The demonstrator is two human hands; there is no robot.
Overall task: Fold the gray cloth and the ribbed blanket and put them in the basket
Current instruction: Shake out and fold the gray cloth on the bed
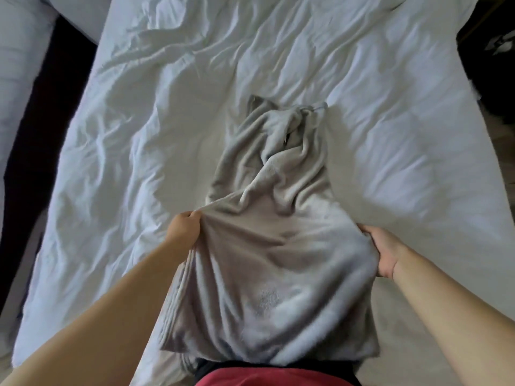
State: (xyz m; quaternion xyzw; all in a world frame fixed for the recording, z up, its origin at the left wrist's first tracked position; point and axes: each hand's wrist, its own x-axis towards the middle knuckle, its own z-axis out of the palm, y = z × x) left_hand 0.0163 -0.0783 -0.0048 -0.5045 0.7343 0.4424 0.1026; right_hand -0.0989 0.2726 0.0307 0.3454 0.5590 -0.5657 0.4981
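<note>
Your left hand (185, 228) pinches the left edge of the gray cloth (267, 274), fingers curled tight round a gathered fold, while your right hand (383, 249) grips the opposite edge, fingers curled into the fabric. The cloth lies on the white bedsheet (139, 135), its near part spread between your hands and reaching your waist, its far end bunched and twisted toward the middle of the bed

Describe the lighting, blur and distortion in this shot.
Head view: soft, diffuse light with no glare; the cloth casts only a faint shadow on the bed; the wide-angle lens bows the bed's edges; the whole frame is slightly soft; the corners fall dark.
</note>
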